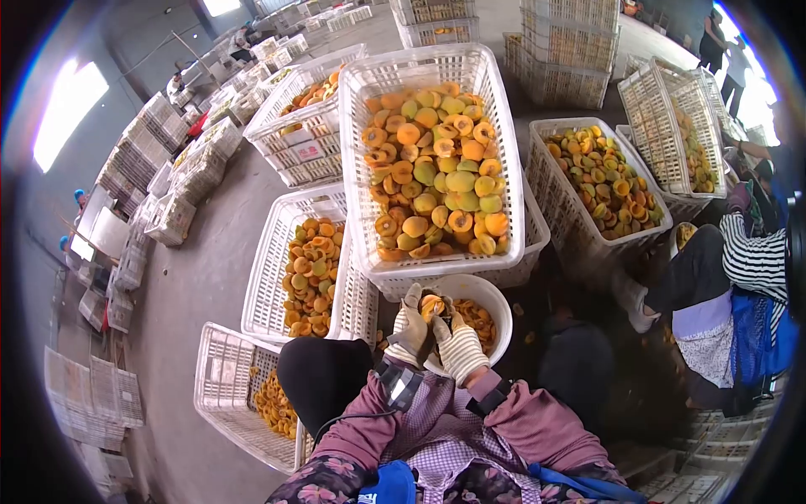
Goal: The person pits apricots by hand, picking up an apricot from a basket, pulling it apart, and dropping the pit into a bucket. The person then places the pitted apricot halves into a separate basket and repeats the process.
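My left hand, in a pale work glove, is closed around a peach half with orange flesh. My right hand, also gloved, is closed against the same fruit from the other side; a small dark thing shows by its fingers, too small to name. Both hands are over a round white bucket that holds orange peach pieces. Just beyond the bucket stands a large white crate of halved peaches, some cut side up.
At left, a crate holds peach halves, and a tilted crate holds smaller orange pieces. Another full crate is at right, near a seated person in a striped sleeve. Stacked crates rise behind; fruit scraps lie on the floor.
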{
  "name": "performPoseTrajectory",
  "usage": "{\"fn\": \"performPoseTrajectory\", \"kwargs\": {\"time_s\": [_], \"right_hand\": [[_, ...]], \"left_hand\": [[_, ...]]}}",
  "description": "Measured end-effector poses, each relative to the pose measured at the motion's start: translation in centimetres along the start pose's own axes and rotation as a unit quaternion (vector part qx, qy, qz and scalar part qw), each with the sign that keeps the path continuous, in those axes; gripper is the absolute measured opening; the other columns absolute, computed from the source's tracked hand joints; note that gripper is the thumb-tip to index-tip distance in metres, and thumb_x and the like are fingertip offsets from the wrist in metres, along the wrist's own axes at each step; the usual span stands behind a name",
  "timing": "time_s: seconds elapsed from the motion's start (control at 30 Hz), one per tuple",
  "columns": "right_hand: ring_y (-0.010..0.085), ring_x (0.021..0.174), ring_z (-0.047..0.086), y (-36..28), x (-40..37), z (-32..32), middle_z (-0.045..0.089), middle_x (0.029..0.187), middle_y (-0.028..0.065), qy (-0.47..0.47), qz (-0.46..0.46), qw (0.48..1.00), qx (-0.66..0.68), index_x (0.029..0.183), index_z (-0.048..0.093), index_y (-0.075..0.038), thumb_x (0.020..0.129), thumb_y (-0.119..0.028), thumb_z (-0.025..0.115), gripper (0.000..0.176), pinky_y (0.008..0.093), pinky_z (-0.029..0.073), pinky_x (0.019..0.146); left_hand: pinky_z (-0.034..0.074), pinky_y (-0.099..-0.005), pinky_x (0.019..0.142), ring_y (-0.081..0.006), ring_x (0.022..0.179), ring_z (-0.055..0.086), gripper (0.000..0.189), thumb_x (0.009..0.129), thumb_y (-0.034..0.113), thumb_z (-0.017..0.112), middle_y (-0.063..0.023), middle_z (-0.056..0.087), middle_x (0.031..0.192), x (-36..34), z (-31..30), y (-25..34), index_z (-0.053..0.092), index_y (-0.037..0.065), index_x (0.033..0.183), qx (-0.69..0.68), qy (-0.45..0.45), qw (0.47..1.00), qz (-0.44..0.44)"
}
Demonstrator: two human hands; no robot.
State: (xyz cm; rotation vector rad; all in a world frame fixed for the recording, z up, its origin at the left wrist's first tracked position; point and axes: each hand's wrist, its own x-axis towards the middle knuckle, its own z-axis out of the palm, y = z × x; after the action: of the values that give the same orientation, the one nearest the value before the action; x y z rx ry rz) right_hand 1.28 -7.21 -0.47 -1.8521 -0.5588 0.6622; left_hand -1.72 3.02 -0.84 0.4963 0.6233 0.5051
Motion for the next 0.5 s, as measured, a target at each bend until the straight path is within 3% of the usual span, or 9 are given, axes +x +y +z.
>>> {"fn": "performPoseTrajectory", "kwargs": {"time_s": [0.13,0.2,0.33,0.4,0.43,0.47,0.5], "right_hand": [[0.0427,0.096,0.057,-1.2,-0.2,-1.1,0.059,0.098,0.0304,-0.029,0.023,0.997,-0.062,0.127,0.042,-0.001,0.090,-0.041,0.045,0.055,0.0455,0.047,0.080],[0.0436,0.095,0.057,-1.4,-0.3,-1.3,0.059,0.099,0.0309,-0.071,0.038,0.992,-0.098,0.128,0.040,0.001,0.091,-0.040,0.044,0.055,0.0455,0.046,0.080],[0.0457,0.092,0.057,2.0,-0.4,1.0,0.060,0.095,0.0303,-0.066,-0.019,0.997,0.029,0.126,0.041,0.002,0.091,-0.038,0.043,0.053,0.0467,0.047,0.079],[0.0292,0.083,0.058,0.4,-1.2,0.2,0.061,0.094,0.0140,-0.082,0.001,0.996,0.043,0.114,0.051,0.000,0.094,-0.025,0.044,0.032,0.0364,0.046,0.074],[0.0258,0.084,0.056,-0.9,-1.4,-0.6,0.061,0.098,0.0122,-0.110,0.052,0.992,-0.021,0.115,0.051,0.000,0.094,-0.024,0.046,0.032,0.0343,0.046,0.075],[0.0258,0.084,0.056,-0.1,-1.4,0.1,0.061,0.098,0.0122,-0.111,0.054,0.992,-0.018,0.115,0.051,0.000,0.094,-0.024,0.046,0.032,0.0343,0.046,0.075],[0.0258,0.084,0.056,1.1,-1.2,1.0,0.061,0.098,0.0125,-0.108,0.030,0.994,-0.002,0.116,0.050,0.000,0.094,-0.024,0.047,0.033,0.0343,0.046,0.075]], "left_hand": [[0.051,-0.0344,0.069,-0.0224,0.073,0.059,0.031,0.096,0.032,0.043,-0.0107,0.061,0.083,0.0,0.2,-0.3,0.054,0.003,0.095,-0.011,0.009,1.000,-0.003],[0.051,-0.0347,0.069,-0.0210,0.074,0.059,0.030,0.097,0.030,0.042,-0.0092,0.059,0.083,-1.6,1.5,0.2,0.052,0.003,0.097,0.078,0.001,0.993,0.091],[0.050,-0.0322,0.070,-0.0187,0.074,0.058,0.031,0.098,0.030,0.037,-0.0080,0.058,0.082,-2.9,1.9,0.6,0.051,0.002,0.095,0.159,-0.025,0.981,0.113],[0.048,-0.0290,0.068,-0.0162,0.072,0.056,0.034,0.099,0.030,0.034,-0.0071,0.057,0.081,-3.8,2.8,1.2,0.052,0.002,0.093,0.338,-0.102,0.908,0.223],[0.046,-0.0261,0.067,-0.0145,0.072,0.054,0.035,0.099,0.031,0.033,-0.0073,0.057,0.081,-4.8,3.9,1.7,0.052,0.001,0.094,0.377,-0.111,0.887,0.241],[0.046,-0.0261,0.067,-0.0145,0.072,0.054,0.035,0.099,0.031,0.033,-0.0073,0.057,0.081,-4.6,3.3,1.7,0.052,0.001,0.094,0.380,-0.110,0.887,0.239],[0.046,-0.0259,0.067,-0.0144,0.072,0.054,0.036,0.099,0.031,0.033,-0.0075,0.057,0.081,-3.8,2.1,1.6,0.051,0.001,0.095,0.313,-0.141,0.922,0.178]]}}
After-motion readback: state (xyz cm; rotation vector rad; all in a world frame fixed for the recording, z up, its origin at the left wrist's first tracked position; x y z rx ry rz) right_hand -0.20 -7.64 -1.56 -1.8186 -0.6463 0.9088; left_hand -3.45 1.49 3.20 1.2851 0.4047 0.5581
